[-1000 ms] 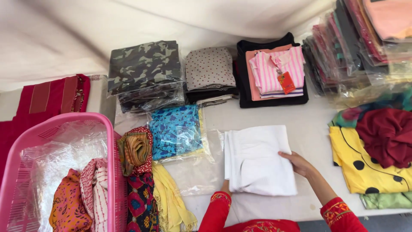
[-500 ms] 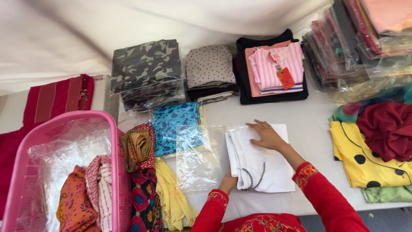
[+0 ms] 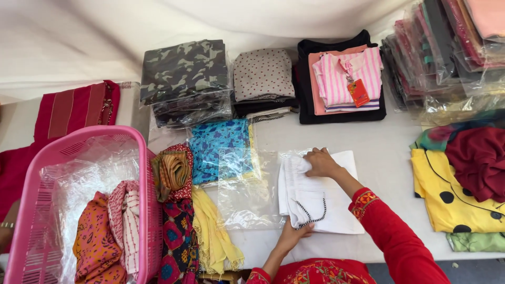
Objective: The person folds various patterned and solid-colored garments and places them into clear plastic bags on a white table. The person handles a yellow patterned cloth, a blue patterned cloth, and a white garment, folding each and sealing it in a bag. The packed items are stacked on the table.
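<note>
We see the folded white garment [image 3: 323, 197] lying near the middle of the table [image 3: 389, 152], at its near edge, just right of a clear plastic bag [image 3: 247, 194]. Our right hand [image 3: 321, 162] presses flat on the garment's far end, fingers spread over the cloth. Our left hand [image 3: 293, 235] pinches its near edge, where a dark-dotted trim shows. Further left sit a blue printed cloth [image 3: 218, 147] and a pink basket [image 3: 79, 210] holding plastic and patterned clothes. Folded stacks line the far side.
</note>
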